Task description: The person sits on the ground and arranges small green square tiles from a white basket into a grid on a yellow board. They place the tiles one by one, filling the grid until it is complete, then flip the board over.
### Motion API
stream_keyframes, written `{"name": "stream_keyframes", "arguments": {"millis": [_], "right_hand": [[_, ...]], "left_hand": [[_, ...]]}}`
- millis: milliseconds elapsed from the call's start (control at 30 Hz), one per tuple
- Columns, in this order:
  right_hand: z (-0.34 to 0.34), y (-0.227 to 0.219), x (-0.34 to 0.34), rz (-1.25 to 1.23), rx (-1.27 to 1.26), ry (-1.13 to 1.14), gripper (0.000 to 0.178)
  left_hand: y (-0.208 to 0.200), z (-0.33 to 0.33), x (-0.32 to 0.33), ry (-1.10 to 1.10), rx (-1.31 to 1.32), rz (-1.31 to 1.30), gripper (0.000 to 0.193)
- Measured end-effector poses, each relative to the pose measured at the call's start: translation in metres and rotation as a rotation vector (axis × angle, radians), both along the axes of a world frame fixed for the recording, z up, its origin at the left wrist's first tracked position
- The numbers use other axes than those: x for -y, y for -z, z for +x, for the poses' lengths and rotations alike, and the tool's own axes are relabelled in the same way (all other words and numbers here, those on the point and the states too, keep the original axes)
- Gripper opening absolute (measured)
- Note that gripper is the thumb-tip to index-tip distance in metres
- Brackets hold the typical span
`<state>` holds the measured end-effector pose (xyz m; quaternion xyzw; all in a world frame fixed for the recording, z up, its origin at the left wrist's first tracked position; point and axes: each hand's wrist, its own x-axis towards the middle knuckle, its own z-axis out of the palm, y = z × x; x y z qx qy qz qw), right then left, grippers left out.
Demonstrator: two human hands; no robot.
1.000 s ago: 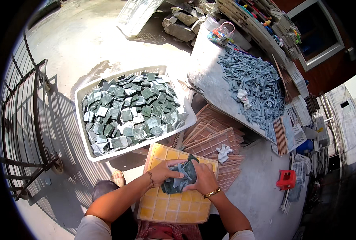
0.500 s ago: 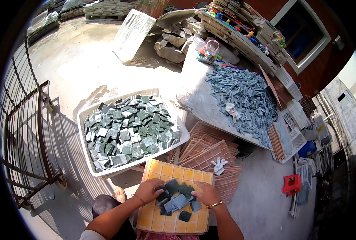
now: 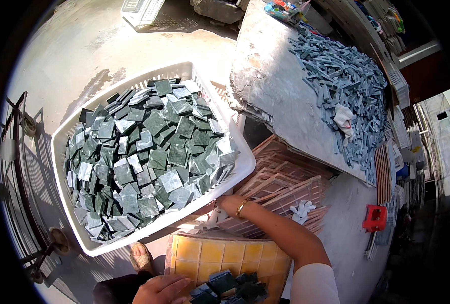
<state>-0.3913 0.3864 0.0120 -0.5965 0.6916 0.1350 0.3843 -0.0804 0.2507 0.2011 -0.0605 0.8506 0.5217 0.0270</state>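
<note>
Darting to four o'clock on the white plastic basket [image 3: 242, 164], right hand [image 3: 229, 205], grip hidden, leaves dark-green square stone tiles [image 3: 223, 281] to unclenched left hand [image 3: 159, 290]

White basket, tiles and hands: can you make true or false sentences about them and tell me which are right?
1. Green square tiles lie in the white basket. True.
2. The left hand is beside the loose tiles on the yellow board. True.
3. The right hand is on the yellow board. False: it is by the basket's near rim.
4. A bracelet is on the right wrist. True.
5. The white glove is inside the basket. False: it lies on brown grid frames.
</note>
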Motion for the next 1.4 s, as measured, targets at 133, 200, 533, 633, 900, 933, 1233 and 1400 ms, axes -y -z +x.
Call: {"name": "stream_keyframes", "arguments": {"millis": [133,200,533,633,900,933,1233,1400], "right_hand": [[0.003,0.044,0.025,0.066,-0.018,0.006,0.036],[0.004,0.034,0.043,0.127,-0.067,0.020,0.037],[-0.003,0.066,0.049,0.269,-0.136,-0.058,0.037],[0.001,0.075,0.050,0.297,-0.136,-0.089,0.037],[0.013,0.084,0.050,0.377,-0.154,-0.191,0.037],[0.014,0.082,0.051,0.384,-0.154,-0.212,0.037],[0.007,0.016,0.050,0.351,0.068,-0.187,0.037],[-0.004,-0.047,0.004,0.042,0.707,0.628,0.031]], "left_hand": [[-0.008,-0.005,0.005,0.050,0.068,0.102,0.035],[-0.012,-0.012,0.011,0.048,0.079,0.109,0.036],[-0.009,-0.027,0.019,0.097,0.226,0.089,0.039],[-0.008,-0.030,0.016,0.132,0.195,0.132,0.042],[-0.002,-0.029,0.014,0.128,0.139,0.103,0.041],[-0.002,-0.028,0.015,0.125,0.140,0.106,0.041],[-0.014,-0.021,0.014,0.060,0.119,0.064,0.040],[-0.008,-0.010,0.009,0.000,0.048,0.005,0.038]]}}
